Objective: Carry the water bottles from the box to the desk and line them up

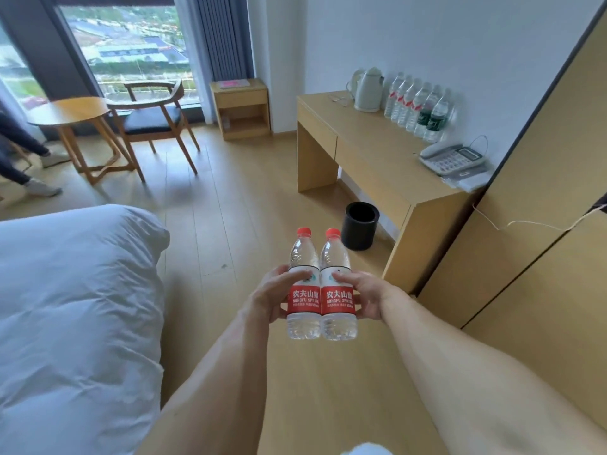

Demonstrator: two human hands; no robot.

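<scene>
I carry two clear water bottles with red caps and red labels upright and side by side over the wooden floor. My left hand [267,298] grips the left bottle [303,284]; my right hand [363,295] grips the right bottle [338,285]. The wooden desk [371,152] stands ahead to the right, well beyond my hands. Along the wall on it stands a row of several bottles [418,108], most with red labels and two with dark green ones. The box is not in view.
A white kettle [368,90] and a telephone [451,157] sit on the desk, a black bin [359,229] on the floor beside it. A bed [72,307] lies left, a wardrobe [542,192] right. A chair, round table, nightstand and someone's legs [23,159] are by the window.
</scene>
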